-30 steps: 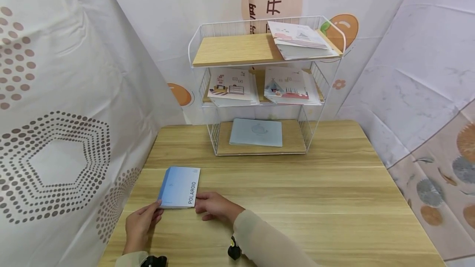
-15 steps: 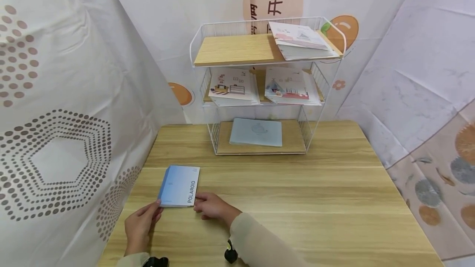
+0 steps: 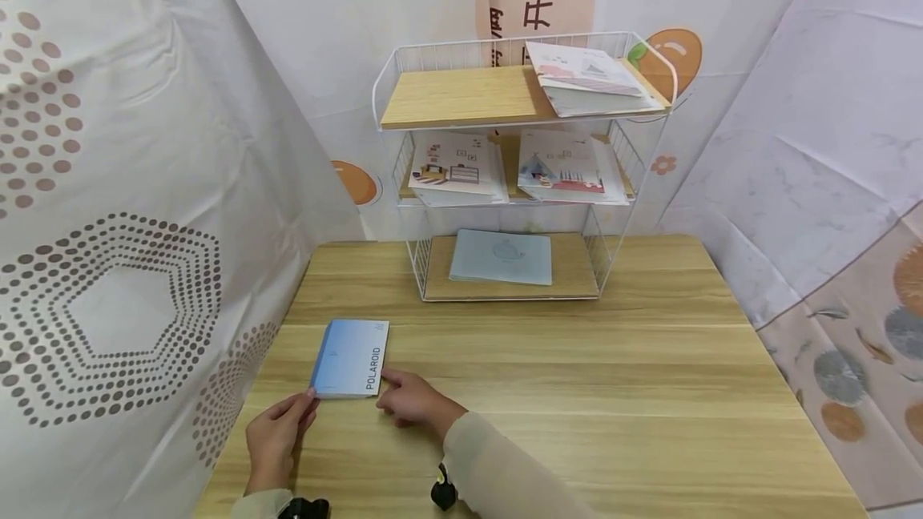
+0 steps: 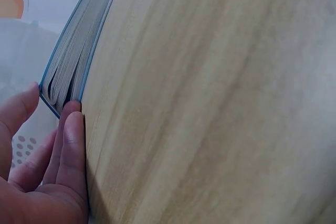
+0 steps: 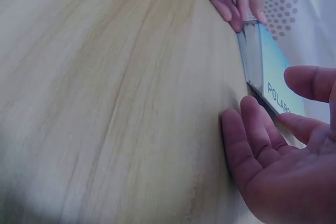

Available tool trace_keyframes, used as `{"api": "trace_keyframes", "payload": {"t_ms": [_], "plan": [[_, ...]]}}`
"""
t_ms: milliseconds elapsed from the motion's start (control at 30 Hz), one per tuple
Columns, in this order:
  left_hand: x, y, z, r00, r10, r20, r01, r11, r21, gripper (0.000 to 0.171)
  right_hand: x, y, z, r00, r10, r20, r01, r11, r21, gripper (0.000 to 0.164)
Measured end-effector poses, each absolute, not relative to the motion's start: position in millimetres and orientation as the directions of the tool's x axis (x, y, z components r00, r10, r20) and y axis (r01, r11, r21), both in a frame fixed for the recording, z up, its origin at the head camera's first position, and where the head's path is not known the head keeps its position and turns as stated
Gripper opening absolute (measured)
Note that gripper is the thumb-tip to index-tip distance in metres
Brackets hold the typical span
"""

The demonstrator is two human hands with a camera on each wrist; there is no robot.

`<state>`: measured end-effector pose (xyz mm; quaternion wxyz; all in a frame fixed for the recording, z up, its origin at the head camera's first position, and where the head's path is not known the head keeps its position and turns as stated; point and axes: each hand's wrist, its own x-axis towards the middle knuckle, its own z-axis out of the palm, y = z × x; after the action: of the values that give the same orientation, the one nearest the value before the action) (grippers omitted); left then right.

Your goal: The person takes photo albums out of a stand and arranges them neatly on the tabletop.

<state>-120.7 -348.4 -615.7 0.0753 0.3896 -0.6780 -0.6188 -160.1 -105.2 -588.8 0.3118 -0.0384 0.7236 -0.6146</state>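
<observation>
A blue-and-white photo album (image 3: 349, 359) marked POLAROID lies flat at the left of the wooden table. My left hand (image 3: 276, 432) pinches its near left corner. In the left wrist view, the thumb (image 4: 21, 109) touches the upper cover and the fingertips (image 4: 73, 109) are at the lower cover, beside the page edges (image 4: 79, 40). Along the album's right edge, my right hand (image 3: 417, 400) has its index finger against the side. The right wrist view shows that hand (image 5: 294, 166) with loosely spread fingers and thumb raised, gripping nothing.
Behind stands a three-tier white wire shelf (image 3: 461, 98) with wooden boards. Illustrated booklets (image 3: 587, 74) lie on its top tier, with two more piles (image 3: 457, 166) on the middle one. A pale blue booklet (image 3: 501, 256) rests at the bottom. Patterned cloth (image 3: 122, 311) hangs around the table (image 3: 613, 391).
The album has slid very slightly toward the back of the table, with the left hand still pinching its corner. The right hand's index finger has straightened a little along the edge.
</observation>
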Motion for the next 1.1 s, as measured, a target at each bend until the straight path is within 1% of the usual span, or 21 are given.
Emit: {"api": "trace_keyframes", "payload": {"t_ms": [100, 200, 267, 367, 433, 567, 633, 700, 833, 933, 1100], "plan": [[-121, -349, -615, -0.682, -0.620, -0.388, -0.446, -0.068, 0.892, 0.058, -161, -104, -588, -0.807, -0.421, -0.414, 0.345, 0.232, -0.909, 0.062], [-118, -351, -615, -0.669, -0.631, -0.394, -0.452, -0.075, 0.889, 0.054, -159, -106, -590, -0.807, -0.423, -0.413, 0.342, 0.237, -0.909, 0.058], [-117, -353, -615, -0.665, -0.634, -0.395, -0.450, -0.082, 0.889, 0.049, -158, -107, -590, -0.804, -0.425, -0.416, 0.339, 0.246, -0.908, 0.054], [-116, -354, -613, -0.670, -0.638, -0.380, -0.410, -0.109, 0.906, 0.037, -157, -107, -590, -0.803, -0.426, -0.416, 0.334, 0.256, -0.907, 0.046], [-117, -352, -612, -0.673, -0.633, -0.381, -0.387, -0.138, 0.912, 0.033, -157, -106, -588, -0.808, -0.419, -0.415, 0.329, 0.263, -0.907, 0.042], [-118, -345, -607, -0.674, -0.637, -0.374, -0.388, -0.126, 0.913, 0.034, -161, -99, -582, -0.817, -0.409, -0.407, 0.319, 0.268, -0.909, 0.034], [-117, -340, -604, -0.672, -0.647, -0.359, -0.402, -0.088, 0.911, 0.036, -164, -93, -579, -0.819, -0.408, -0.402, 0.321, 0.255, -0.912, 0.031], [-117, -335, -599, -0.686, -0.651, -0.325, -0.413, -0.020, 0.911, 0.039, -168, -85, -574, -0.820, -0.413, -0.395, 0.321, 0.240, -0.916, 0.029], [-123, -327, -587, -0.730, -0.653, -0.204, -0.400, 0.165, 0.901, 0.040, -179, -68, -560, -0.828, -0.413, -0.379, 0.322, 0.203, -0.925, 0.029], [-130, -319, -575, -0.764, -0.636, -0.106, -0.371, 0.298, 0.880, 0.038, -186, -57, -549, -0.844, -0.395, -0.362, 0.301, 0.208, -0.931, 0.028], [-143, -304, -547, -0.813, -0.579, -0.057, -0.325, 0.371, 0.870, 0.040, -196, -41, -531, -0.861, -0.380, -0.339, 0.269, 0.226, -0.936, 0.024]]}}
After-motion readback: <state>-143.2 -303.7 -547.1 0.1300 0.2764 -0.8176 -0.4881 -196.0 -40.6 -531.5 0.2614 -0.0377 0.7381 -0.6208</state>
